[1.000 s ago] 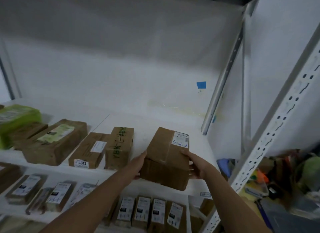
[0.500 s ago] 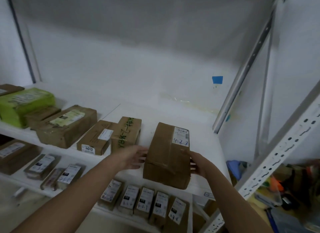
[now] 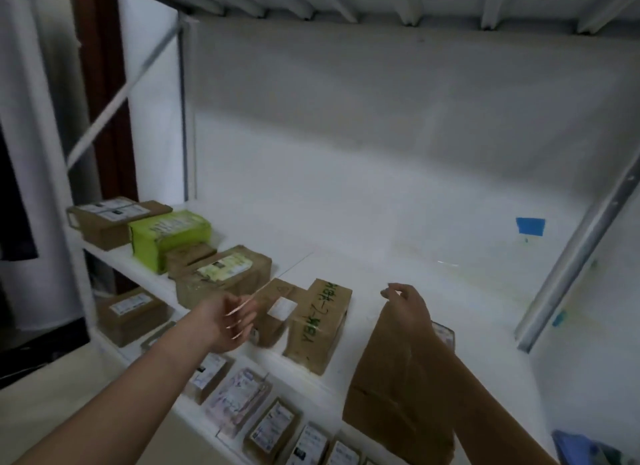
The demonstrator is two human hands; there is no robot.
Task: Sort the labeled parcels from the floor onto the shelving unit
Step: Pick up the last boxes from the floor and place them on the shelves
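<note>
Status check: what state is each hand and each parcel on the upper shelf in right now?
Brown parcel: standing on end at the front of the shelf.
Right hand: on that parcel's top; grip unclear.
Left hand: free, fingers loosely curled, holding nothing.
Green-lettered box: lying flat, untouched.
Green parcel: lying flat, untouched.

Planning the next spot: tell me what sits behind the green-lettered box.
Behind the green-lettered box only bare white shelf shows, reaching back to the wall. The strip just past its far end is hidden by the box itself.
</note>
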